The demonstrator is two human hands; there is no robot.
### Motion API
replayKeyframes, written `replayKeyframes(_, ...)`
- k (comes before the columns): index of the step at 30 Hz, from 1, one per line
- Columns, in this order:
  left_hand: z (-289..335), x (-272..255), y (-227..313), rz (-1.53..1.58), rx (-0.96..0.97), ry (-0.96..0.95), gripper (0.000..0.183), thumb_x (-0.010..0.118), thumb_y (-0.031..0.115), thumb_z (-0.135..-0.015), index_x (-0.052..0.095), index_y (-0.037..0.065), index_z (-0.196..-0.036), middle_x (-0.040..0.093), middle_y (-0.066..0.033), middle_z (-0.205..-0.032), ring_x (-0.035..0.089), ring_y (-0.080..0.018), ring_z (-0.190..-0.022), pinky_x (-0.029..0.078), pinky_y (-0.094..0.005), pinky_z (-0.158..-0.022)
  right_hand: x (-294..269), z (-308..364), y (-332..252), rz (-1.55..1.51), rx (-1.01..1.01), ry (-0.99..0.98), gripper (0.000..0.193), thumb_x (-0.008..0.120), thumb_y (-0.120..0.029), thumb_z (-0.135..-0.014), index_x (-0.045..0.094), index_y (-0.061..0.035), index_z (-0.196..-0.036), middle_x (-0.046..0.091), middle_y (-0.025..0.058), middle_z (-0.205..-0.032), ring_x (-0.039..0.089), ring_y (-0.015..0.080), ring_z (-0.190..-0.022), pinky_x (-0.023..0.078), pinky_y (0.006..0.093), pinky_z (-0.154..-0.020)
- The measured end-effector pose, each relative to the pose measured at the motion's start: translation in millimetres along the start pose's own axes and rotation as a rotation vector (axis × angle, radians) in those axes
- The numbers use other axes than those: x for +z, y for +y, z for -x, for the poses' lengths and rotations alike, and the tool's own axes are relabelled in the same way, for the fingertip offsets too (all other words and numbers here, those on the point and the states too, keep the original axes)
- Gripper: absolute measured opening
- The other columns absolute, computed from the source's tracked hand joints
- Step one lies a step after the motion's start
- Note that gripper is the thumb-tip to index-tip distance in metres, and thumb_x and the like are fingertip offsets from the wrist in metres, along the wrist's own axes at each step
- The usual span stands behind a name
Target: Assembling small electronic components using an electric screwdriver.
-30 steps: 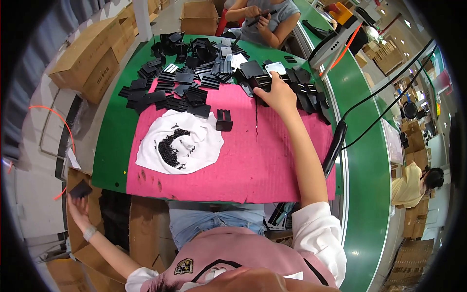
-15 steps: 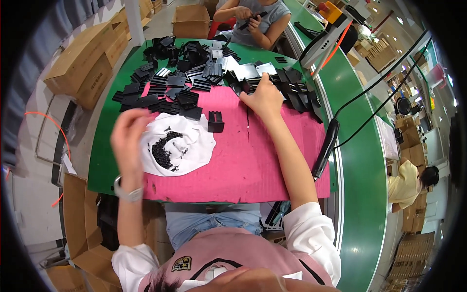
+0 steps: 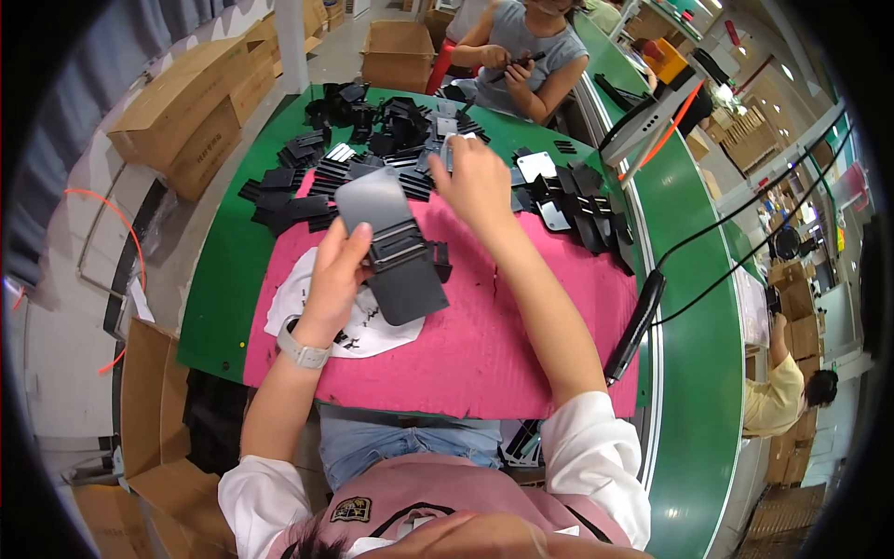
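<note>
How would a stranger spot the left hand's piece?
Find the green table, then its pink sheet. Above the sheet, the left hand holds a dark panel, ribbed across its middle. Unlike the dark pieces heaped beyond, it is held aloft.

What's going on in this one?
A person's left hand holds up a flat, dark grey-and-black part with a ribbed middle above a pink sheet on a green table. The right hand is at the pile of black ribbed parts; whether it grips anything is unclear. A white cloth with tiny black pieces lies on the sheet, partly hidden. Across the table, another person's hands hold a dark, narrow object.
</note>
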State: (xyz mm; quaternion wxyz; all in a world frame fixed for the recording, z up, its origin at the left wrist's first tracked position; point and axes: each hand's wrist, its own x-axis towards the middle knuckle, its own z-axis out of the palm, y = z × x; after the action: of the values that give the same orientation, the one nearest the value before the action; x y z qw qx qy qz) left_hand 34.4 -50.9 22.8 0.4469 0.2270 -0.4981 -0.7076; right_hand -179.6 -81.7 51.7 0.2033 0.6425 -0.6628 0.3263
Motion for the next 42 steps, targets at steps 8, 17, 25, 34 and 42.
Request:
replayKeyframes(8,-1.4,1.2,2.8,-0.006,-0.006,-0.031,0.037,0.049,0.034,-0.098,0.050,0.006,-0.122,0.059,-0.0004,-0.105,0.057,-0.0073,-0.093,0.049,-0.0246,-0.077,61.8,-17.3,36.2,0.372,-0.057,-0.176,0.016,0.066,-0.020,-0.068,0.063,-0.0048,-0.066,0.063,0.0158,-0.065,0.065,0.0304,-0.064,0.053,0.0392,-0.056)
replayKeyframes(17,3.2,8.1,-4.2,0.051,-0.037,-0.012,0.033,0.045,0.031,-0.100,0.052,0.004,-0.117,0.059,0.0006,-0.101,0.054,-0.0053,-0.090,0.045,-0.0219,-0.077,-27.1,24.2,24.7,-0.546,0.257,-0.066,0.021,0.060,-0.014,-0.082,0.069,-0.0026,-0.097,0.065,0.0101,-0.075,0.064,0.0213,-0.063,0.050,0.0311,-0.053)
replayKeyframes(25,13.2,22.1,-12.0,-0.151,0.076,-0.131,0.035,0.045,0.031,-0.100,0.050,0.001,-0.119,0.056,-0.0022,-0.106,0.051,-0.0065,-0.095,0.042,-0.0214,-0.084,-88.0,84.5,-21.9,-1.035,0.268,-0.519,0.024,0.062,-0.011,-0.087,0.068,-0.0037,-0.109,0.049,0.0009,-0.084,0.051,0.0091,-0.068,0.043,0.0219,-0.059)
replayKeyframes(34,17.2,25.8,-17.3,-0.125,0.028,-0.194,0.038,0.045,0.032,-0.100,0.048,0.001,-0.122,0.056,-0.0018,-0.107,0.050,-0.0064,-0.096,0.042,-0.0217,-0.084,-81.6,97.0,-18.9,-0.932,0.176,-0.434,0.025,0.068,-0.009,-0.081,0.070,-0.0065,-0.105,0.047,0.0019,-0.076,0.048,0.0123,-0.071,0.041,0.0247,-0.064)
replayKeyframes(42,18.4,29.1,-17.7,-0.150,0.041,-0.173,0.041,0.043,0.033,-0.101,0.046,0.001,-0.126,0.055,-0.0031,-0.113,0.051,-0.0089,-0.100,0.041,-0.0230,-0.089,-78.4,102.9,-29.1,-0.873,0.239,-0.334,0.017,0.067,-0.010,-0.081,0.072,-0.0045,-0.096,0.047,0.0025,-0.076,0.049,0.0121,-0.065,0.041,0.0248,-0.059)
